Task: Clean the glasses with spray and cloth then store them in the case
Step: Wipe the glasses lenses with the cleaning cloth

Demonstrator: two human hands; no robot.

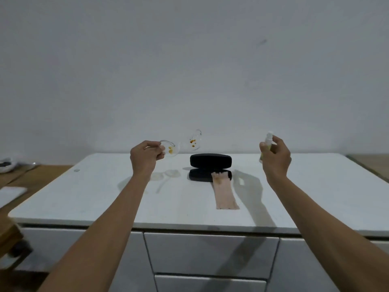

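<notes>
The white surface carries the open black case, with the beige cloth lying half in its lower shell and trailing toward you. Your right hand grips the spray bottle upright above the surface's right side. Your left hand pinches the clear glasses by one end, raised above the surface; orange smears mark both lenses.

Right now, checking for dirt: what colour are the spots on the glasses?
Orange-yellow, on both lenses of the glasses; head view.
</notes>
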